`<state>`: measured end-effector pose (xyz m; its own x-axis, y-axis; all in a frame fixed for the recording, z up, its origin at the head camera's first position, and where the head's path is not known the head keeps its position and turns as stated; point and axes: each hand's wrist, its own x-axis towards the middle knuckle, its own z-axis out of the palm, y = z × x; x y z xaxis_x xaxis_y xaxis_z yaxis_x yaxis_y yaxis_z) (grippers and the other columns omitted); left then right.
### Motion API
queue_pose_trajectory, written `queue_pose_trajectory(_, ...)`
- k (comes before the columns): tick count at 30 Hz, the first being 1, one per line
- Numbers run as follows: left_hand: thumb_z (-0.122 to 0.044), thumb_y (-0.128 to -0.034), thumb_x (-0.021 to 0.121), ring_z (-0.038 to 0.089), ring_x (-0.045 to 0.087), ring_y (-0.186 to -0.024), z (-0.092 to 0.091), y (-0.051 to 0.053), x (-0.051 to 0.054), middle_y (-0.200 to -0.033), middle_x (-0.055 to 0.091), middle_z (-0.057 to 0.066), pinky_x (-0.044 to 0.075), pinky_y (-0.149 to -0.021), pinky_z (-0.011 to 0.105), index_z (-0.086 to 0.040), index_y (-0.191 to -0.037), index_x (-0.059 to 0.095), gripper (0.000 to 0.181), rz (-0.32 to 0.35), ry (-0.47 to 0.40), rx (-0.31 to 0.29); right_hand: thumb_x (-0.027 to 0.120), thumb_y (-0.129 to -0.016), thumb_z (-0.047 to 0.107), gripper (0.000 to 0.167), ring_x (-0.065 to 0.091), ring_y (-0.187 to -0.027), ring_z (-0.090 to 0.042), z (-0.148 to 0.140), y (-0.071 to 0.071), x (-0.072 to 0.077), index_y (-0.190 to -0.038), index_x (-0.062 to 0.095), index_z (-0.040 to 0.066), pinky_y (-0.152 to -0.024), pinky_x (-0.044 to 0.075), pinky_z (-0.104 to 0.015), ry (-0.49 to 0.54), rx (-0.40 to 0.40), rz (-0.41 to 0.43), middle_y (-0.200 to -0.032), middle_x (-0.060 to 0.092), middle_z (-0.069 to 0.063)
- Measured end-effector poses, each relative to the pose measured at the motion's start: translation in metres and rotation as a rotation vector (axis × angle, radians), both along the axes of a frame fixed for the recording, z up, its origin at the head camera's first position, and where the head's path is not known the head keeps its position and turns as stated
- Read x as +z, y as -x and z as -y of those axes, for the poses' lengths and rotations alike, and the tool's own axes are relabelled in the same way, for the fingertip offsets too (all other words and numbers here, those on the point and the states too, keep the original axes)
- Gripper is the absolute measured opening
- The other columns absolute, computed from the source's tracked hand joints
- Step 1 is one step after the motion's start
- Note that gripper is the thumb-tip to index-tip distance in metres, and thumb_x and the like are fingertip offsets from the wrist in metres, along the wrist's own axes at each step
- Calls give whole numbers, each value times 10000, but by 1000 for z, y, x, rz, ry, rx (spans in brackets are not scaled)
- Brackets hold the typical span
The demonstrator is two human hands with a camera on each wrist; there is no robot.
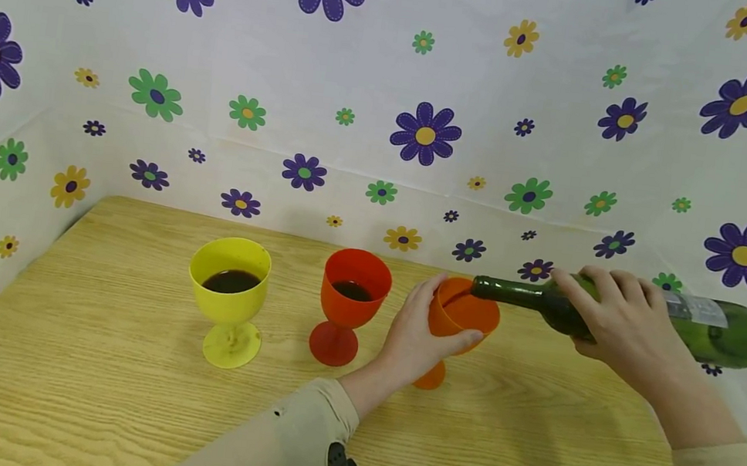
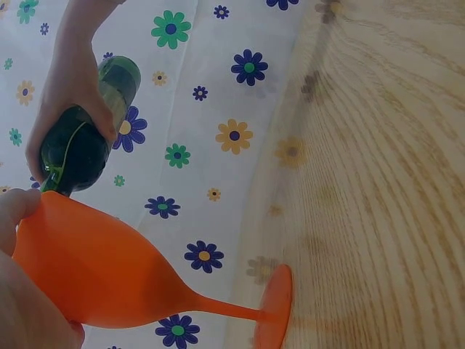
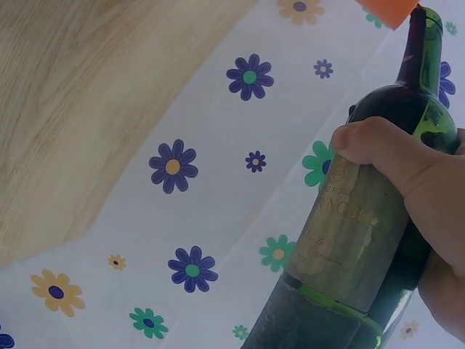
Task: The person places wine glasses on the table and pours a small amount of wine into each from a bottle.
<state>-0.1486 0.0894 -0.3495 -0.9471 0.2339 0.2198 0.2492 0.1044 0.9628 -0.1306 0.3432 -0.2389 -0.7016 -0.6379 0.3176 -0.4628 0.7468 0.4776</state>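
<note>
My left hand (image 1: 420, 324) grips the bowl of an orange goblet (image 1: 469, 312), whose foot stands on the wooden table in the left wrist view. My right hand (image 1: 624, 322) holds a green glass wine bottle (image 1: 718, 331) round its body, tipped nearly level. The bottle's mouth is at the goblet's rim, and a dark red stream runs from it into the bowl. A worn paper label (image 3: 341, 225) shows on the bottle in the right wrist view. How full the orange goblet is, I cannot tell.
A red goblet (image 1: 352, 304) and a yellow goblet (image 1: 232, 301), each with dark liquid inside, stand left of my left hand on the wooden table (image 1: 116, 388). A white sheet with printed flowers (image 1: 367, 53) hangs behind and at both sides.
</note>
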Motion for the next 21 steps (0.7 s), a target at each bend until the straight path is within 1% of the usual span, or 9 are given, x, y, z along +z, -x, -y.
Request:
queue_pose_trajectory(3, -388, -784, 781, 170, 496, -1111, 0, 0, 0, -1338, 466, 7, 462, -911, 323, -202, -1461, 349, 824, 2, 0, 0, 942, -492, 261, 1004, 482, -992, -484, -1, 0, 1, -1334, 403, 173, -768, 408, -636, -9, 0, -8, -1190, 463, -241)
queue_pose_trajectory(11, -388, -778, 787, 179, 492, -1131, 0, 0, 0, -1367, 452, 9, 455, -926, 337, -199, -1465, 348, 836, 6, 2, 4, 947, -453, 251, 1069, 464, -1011, -492, -3, 0, 2, -1360, 387, 173, -769, 384, -652, -4, 9, -8, -1212, 449, -244)
queue_pose_trajectory(21, -403, -779, 782, 176, 490, -1135, 0, 1, -1, -1384, 440, 4, 451, -929, 325, -204, -1467, 344, 840, 11, -1, -4, 944, -477, 255, 1022, 479, -999, -477, -1, -2, 5, -1348, 414, 183, -778, 397, -626, -24, 9, -9, -1202, 462, -238)
